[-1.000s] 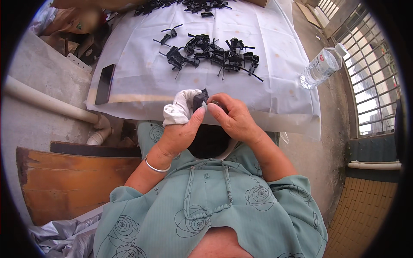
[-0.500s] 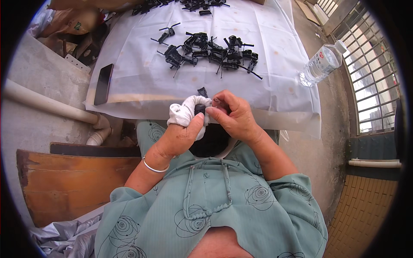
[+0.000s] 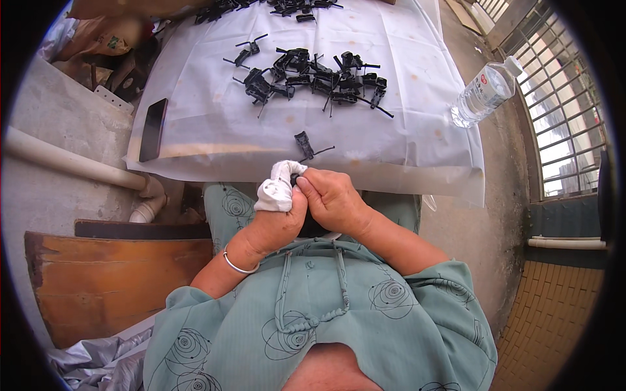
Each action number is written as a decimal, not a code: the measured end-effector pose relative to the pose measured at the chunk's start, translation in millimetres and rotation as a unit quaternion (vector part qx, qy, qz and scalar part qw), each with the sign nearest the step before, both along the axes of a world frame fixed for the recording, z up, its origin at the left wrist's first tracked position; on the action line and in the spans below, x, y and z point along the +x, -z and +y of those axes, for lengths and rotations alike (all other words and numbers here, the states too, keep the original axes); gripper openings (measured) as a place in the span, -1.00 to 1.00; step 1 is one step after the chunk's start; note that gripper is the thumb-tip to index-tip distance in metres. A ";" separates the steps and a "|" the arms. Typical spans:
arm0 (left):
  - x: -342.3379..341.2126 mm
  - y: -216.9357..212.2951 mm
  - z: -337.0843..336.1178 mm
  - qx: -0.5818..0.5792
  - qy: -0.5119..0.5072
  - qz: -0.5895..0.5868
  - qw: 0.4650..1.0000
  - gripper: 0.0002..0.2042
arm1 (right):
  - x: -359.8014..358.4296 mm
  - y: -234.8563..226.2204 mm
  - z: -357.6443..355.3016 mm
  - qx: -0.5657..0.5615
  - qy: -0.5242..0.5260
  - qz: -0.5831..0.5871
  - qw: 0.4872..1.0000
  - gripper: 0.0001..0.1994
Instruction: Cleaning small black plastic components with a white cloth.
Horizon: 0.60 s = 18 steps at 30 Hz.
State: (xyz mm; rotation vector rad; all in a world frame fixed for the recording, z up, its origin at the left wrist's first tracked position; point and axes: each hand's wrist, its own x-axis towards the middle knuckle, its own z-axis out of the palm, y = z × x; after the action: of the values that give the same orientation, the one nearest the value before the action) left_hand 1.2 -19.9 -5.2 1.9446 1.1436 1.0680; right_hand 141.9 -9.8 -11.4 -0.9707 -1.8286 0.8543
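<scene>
Left hand (image 3: pixel 284 207) and right hand (image 3: pixel 335 201) are now lower and pressed together at the near edge of the table (image 3: pixel 424 153): the left, fingers wrapped in one white cloth (image 3: pixel 274 197), grips one black part (image 3: pixel 295 179), apparently bracing it, while the right curls tightly against it, contents hidden. One black clip (image 3: pixel 303 144) lies near that edge, seemingly for easy reach; the pile of clips (image 3: pixel 345 79) farther back overlaps too much to count.

Bright, soft daylight fills my view. Right of the worktop (image 3: pixel 417 130), the barred window (image 3: pixel 562 111) glares nearly white. The worktop's pale cover has a faint sheen; black parts (image 3: pixel 324 85) on it lose detail. Shadow darkens below its near edge. Fisheye distortion bends straight lines inside a black rim.
</scene>
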 end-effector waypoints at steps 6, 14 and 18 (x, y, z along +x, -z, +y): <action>-4.0 -13.4 -3.2 -0.302 0.039 -0.253 0.918 -0.79 | 16.2 -7.2 1.3 -0.142 -0.096 0.102 0.980 -0.81; 0.4 -5.6 0.0 0.016 0.005 -0.005 1.000 -0.77 | 8.2 -9.8 3.3 -0.037 -0.057 -0.023 0.997 -0.85; 0.3 -1.7 -5.0 -0.008 0.000 -0.006 1.000 -0.77 | -0.9 6.5 -5.9 0.034 0.003 -0.045 0.998 -0.85</action>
State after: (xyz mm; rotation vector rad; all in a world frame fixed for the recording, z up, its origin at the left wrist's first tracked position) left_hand 1.5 -24.9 -3.5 1.9233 1.1413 1.0655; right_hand 140.9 -15.7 -17.8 -0.9857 -1.9165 0.7512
